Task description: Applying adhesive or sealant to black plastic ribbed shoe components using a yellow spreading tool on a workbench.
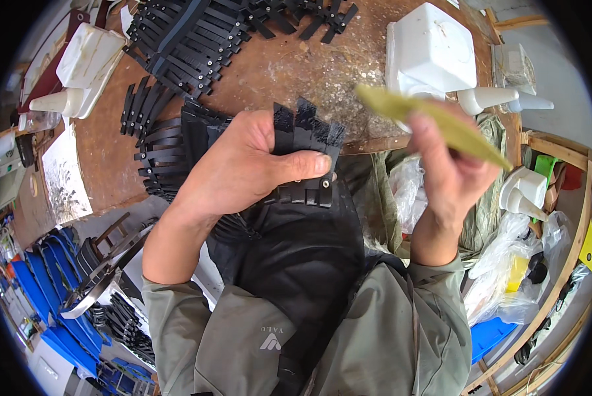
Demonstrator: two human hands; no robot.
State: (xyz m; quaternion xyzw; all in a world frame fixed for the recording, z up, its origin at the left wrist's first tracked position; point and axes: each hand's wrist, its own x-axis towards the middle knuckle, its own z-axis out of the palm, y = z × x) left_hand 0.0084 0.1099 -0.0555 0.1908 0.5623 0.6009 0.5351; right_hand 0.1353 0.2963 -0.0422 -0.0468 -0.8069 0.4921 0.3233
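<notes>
My left hand point(233, 162) is closed on several short black straps point(309, 135), fanned side by side, with the thumb laid across them. Their upper ends look wet and shiny, and a small metal rivet shows below the thumb. To the right, my right hand point(449, 162) grips a long, flat, yellow-green strip point(451, 127) that tapers at both ends. Motion blurs it, so its exact kind cannot be told. The strip is held apart from the straps. Below the left hand, black cloth point(289, 244) covers my lap.
A brown, stained table point(263, 72) carries piles of riveted black straps point(190, 39). White glue bottles with nozzles lie at the right point(434, 46) and left point(88, 63). Plastic bags point(507, 270) hang by a wooden frame at right. Blue bins point(52, 290) stand at lower left.
</notes>
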